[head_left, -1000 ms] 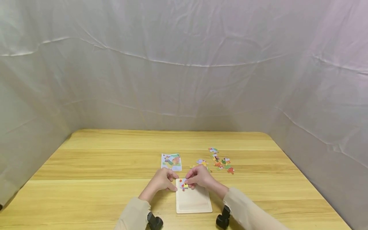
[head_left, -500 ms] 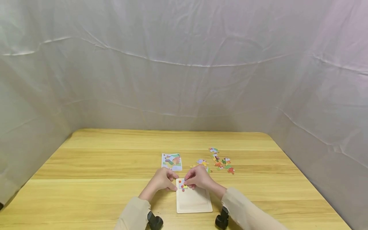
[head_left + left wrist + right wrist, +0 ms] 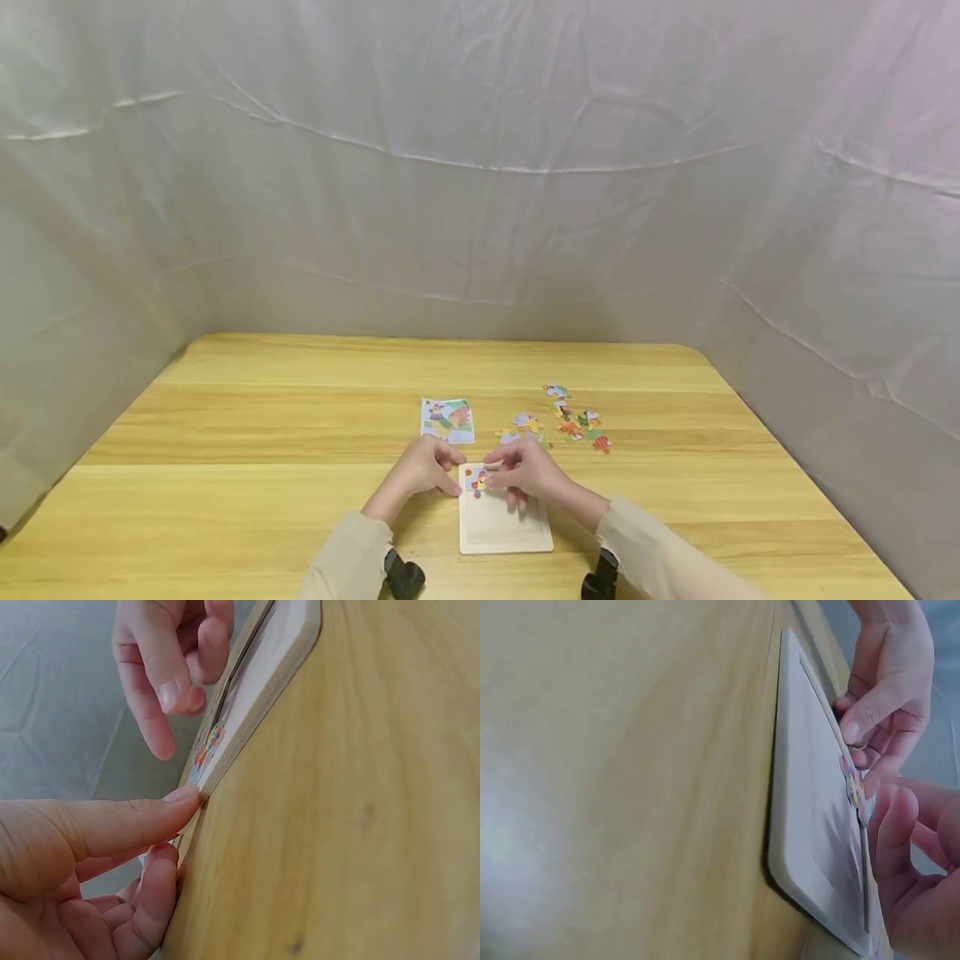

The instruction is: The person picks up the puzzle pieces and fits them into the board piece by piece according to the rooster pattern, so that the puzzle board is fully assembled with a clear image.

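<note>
Wooden tabletop (image 3: 262,433) bears a tray (image 3: 504,530), long axis pointing forward, left grip (image 3: 429,468) holding its edge, right grip (image 3: 528,472) released.

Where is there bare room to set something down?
The table is bare left of the card and left sleeve, and right of the loose pieces. The near end of the tray is bare; its far left, with printed pieces and right hand, is crowded.

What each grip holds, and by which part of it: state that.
The left grip holds the wooden tray by its far left corner, thumb against the left edge. The right grip holds nothing that shows.
</note>
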A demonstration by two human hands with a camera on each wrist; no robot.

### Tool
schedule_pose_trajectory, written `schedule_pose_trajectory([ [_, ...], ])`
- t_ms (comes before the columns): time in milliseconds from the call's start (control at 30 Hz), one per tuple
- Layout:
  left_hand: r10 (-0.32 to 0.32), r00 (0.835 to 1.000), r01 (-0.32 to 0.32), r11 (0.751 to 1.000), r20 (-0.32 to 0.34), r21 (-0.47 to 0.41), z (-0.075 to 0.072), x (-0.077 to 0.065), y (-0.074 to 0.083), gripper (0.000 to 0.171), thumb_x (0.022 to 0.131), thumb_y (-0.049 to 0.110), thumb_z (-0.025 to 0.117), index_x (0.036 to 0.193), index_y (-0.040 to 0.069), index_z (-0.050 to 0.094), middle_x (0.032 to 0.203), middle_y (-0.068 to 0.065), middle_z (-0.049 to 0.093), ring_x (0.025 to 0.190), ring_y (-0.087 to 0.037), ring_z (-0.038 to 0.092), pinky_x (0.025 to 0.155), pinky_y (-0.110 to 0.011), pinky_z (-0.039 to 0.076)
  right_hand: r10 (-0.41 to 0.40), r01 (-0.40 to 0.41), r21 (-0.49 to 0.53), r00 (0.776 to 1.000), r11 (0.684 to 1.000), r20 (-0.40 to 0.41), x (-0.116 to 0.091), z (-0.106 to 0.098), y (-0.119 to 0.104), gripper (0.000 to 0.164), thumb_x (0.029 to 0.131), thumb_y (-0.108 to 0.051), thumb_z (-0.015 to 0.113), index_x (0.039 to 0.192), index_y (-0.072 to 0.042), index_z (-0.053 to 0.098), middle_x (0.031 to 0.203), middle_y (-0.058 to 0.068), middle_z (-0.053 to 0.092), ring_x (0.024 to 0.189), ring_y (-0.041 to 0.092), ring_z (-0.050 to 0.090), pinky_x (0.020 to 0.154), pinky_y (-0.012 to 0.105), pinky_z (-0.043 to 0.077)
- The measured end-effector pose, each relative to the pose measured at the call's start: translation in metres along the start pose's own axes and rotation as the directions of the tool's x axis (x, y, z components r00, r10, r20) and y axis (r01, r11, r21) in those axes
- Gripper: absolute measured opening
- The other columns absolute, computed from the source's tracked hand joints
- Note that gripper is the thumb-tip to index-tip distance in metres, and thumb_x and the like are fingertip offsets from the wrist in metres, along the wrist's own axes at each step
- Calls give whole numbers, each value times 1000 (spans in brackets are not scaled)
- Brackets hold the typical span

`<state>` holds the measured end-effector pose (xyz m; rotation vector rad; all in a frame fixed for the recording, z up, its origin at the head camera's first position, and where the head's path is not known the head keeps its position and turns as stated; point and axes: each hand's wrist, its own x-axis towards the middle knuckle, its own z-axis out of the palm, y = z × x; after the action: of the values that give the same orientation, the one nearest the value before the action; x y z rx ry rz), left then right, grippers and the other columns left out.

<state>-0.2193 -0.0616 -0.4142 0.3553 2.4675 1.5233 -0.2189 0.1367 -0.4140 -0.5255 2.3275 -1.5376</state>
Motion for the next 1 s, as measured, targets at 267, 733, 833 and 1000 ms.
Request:
schedule_pose_trajectory([
  [267, -10, 1000, 10, 1000, 5, 6, 1, 1, 0, 32, 59, -11, 75, 88, -4, 67, 66, -2, 43, 46, -9, 42, 45, -24, 48, 88, -91, 122, 996, 988, 27, -5, 8, 8, 39, 74, -2, 70, 109, 9, 58, 55, 4, 47, 33, 7, 48, 33, 20, 42],
  [733, -19, 1000, 19, 1000, 0, 24, 3, 3, -2, 32, 58, -10, 76, 88, -3, 68, 66, -3, 43, 45, -8, 42, 43, -23, 47, 63, -64, 47, 998, 997, 31, -2, 11, 9, 34, 76, -1, 66, 109, 7, 60, 54, 7, 54, 31, 7, 47, 30, 24, 42],
  [833, -21, 1000, 21, 1000, 2, 22, 3, 3, -2, 32, 58, -10, 76, 88, -3, 68, 66, -3, 42, 45, -8, 42, 43, -23, 47, 44, -44, 16, 999, 999, 30, -2, 10, 8, 32, 77, 0, 66, 107, 6, 61, 53, 8, 54, 31, 6, 46, 30, 25, 42],
  [1000, -16, 1000, 15, 1000, 4, 21, 2, 3, -1, 32, 58, -10, 76, 88, -3, 68, 65, -2, 42, 46, -8, 42, 43, -23, 47, 23, -23, -2, 999, 1000, 37, -2, 10, 7, 24, 77, -1, 66, 100, 5, 64, 51, 7, 50, 30, 6, 45, 30, 25, 41],
])
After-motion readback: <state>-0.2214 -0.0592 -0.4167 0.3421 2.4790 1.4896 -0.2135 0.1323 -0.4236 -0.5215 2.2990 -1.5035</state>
